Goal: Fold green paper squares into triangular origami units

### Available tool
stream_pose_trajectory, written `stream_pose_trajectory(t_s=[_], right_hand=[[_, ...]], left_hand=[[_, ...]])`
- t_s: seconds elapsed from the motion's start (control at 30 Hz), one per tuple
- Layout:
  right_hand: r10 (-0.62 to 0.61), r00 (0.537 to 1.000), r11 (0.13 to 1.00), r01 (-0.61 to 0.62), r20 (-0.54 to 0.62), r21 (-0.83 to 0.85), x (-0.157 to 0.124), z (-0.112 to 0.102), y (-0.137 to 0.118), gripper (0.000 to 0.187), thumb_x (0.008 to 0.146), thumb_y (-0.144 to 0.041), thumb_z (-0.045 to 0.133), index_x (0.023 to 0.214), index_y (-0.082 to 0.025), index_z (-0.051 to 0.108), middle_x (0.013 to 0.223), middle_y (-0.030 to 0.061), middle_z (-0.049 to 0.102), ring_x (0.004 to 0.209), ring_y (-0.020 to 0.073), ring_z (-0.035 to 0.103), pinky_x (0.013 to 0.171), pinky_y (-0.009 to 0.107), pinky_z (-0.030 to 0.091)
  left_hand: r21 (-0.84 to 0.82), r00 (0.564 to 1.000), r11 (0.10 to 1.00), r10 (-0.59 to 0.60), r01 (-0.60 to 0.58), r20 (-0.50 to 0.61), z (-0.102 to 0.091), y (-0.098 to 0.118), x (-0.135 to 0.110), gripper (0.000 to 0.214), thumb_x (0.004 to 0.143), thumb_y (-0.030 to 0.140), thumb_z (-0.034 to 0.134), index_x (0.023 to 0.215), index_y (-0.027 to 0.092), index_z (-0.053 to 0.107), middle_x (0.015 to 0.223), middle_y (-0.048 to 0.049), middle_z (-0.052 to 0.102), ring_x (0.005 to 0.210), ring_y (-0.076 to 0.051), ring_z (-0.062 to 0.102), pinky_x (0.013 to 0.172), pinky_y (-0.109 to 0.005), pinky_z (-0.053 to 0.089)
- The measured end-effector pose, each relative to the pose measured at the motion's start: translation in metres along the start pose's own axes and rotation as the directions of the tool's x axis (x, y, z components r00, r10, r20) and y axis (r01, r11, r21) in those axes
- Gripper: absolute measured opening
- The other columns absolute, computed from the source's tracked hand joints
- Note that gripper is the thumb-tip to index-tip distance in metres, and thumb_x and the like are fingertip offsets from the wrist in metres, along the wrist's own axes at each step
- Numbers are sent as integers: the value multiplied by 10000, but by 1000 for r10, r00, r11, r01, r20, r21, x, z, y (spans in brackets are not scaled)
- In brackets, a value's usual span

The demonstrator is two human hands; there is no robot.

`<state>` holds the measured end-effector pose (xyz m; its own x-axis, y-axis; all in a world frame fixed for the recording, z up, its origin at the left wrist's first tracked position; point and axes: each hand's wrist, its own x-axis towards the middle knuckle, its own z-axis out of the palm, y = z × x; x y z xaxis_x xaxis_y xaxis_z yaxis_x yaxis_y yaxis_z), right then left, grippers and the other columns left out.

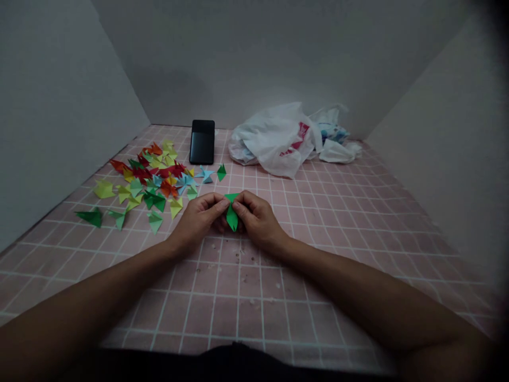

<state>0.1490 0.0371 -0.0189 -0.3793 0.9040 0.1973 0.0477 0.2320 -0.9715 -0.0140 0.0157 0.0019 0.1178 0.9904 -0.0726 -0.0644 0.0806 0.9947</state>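
Note:
A bright green folded paper (232,217) is held between my two hands, above the middle of the table. It has a wide flat top and narrows to a point at the bottom. My left hand (201,216) pinches its left edge between thumb and fingers. On the opposite edge, my right hand (259,218) presses its thumb against the paper, with the fingers curled behind. Parts of the paper are hidden by both thumbs. A small dark green folded paper piece (221,172) lies a little beyond my hands.
Many-coloured folded paper pieces (170,172) lie in a loose pile at the left. Behind them a black phone (202,142) lies near the back wall. A white plastic bag (274,138) and crumpled wrapping (338,151) sit at the back right. Pink checked cloth (358,228) covers the table.

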Motion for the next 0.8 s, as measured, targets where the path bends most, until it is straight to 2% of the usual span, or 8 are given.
stream_pose_trajectory(t_s=[0.43, 0.8], right_hand=[[2, 1000, 1000, -2, 5, -13, -1, 0, 0, 213, 959, -353, 537, 792, -228, 493, 647, -33, 518, 611, 139, 464, 586, 276, 373], [9, 1000, 1000, -9, 4, -17, 0, -1, -1, 219, 952, -359, 535, 780, -234, 482, 658, -23, 511, 633, 147, 464, 582, 278, 369]], left_hand=[[-1, 1000, 1000, 9, -9, 5, -1, -2, 0, 262, 779, 387, 793, 805, 162, 662, 607, 32, 640, 500, -85, 574, 502, -185, 481], [-26, 999, 999, -33, 33, 1, 1, 0, 0, 272, 787, 407, 771, 815, 159, 662, 627, 21, 641, 521, -92, 580, 518, -197, 491]])
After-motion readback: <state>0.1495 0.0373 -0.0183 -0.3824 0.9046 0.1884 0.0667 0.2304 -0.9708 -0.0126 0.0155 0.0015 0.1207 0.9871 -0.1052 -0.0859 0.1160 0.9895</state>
